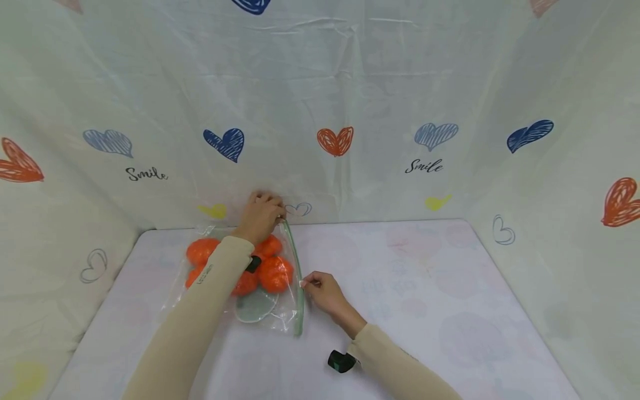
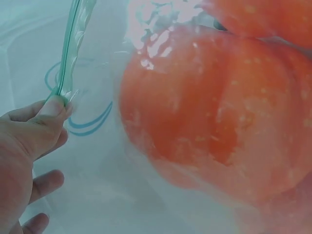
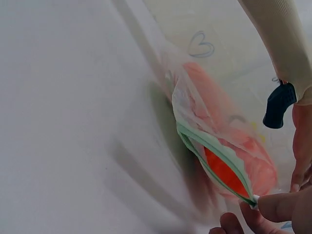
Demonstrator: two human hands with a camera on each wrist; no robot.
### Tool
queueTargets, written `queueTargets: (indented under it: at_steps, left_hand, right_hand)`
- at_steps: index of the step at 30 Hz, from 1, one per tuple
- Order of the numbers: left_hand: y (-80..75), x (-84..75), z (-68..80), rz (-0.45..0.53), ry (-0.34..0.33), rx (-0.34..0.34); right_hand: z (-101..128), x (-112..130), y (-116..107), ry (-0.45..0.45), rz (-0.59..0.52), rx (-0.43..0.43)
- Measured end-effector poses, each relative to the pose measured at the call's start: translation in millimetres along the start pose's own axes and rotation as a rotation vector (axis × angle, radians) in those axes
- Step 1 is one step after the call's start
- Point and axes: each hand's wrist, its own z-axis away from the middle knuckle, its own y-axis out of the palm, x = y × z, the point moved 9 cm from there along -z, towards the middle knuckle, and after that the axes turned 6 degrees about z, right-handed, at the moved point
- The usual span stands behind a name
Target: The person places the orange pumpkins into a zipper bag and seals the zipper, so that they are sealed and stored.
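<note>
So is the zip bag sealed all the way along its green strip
No, in the right wrist view the green strip of the bag gapes apart, showing orange fruit through the opening near the right hand.

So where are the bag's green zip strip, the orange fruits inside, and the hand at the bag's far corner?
green zip strip (image 1: 298, 278), head view, mid-length of the strip.
orange fruits (image 1: 275, 273), head view, front fruit's skin.
left hand (image 1: 260, 215), head view, back of the hand.

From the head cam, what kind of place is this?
Probably a staged recording booth, not a real kitchen. A white plastic sheet printed with hearts and "Smile" walls in a small pale table on three sides. On it lies only a clear zip bag with a green seal, holding orange fruit.
</note>
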Motion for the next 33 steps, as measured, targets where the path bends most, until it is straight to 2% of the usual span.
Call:
queueTargets:
  at_steps: [11,20,25,33]
  left_hand:
    - [-7.9,6.0,5.0,0.013,-0.001,-0.056]
    - [-14.1,8.4,7.4,0.01,-0.025,-0.067]
    - [-15.2,13.1,8.3,0.018,-0.058,-0.077]
    - [-14.1,12.8,9.5,-0.003,-0.054,-0.113]
  right_hand:
    - [25.1,-6.4,4.1,-0.029,-0.043,0.053]
    - [45.0,-10.8,5.9,-0.043,-0.056,0.103]
    - [53.6,-15.0,7.8,-0.037,-0.041,0.121]
    - [64.8,-15.9,8.0,-0.015,-0.045,0.127]
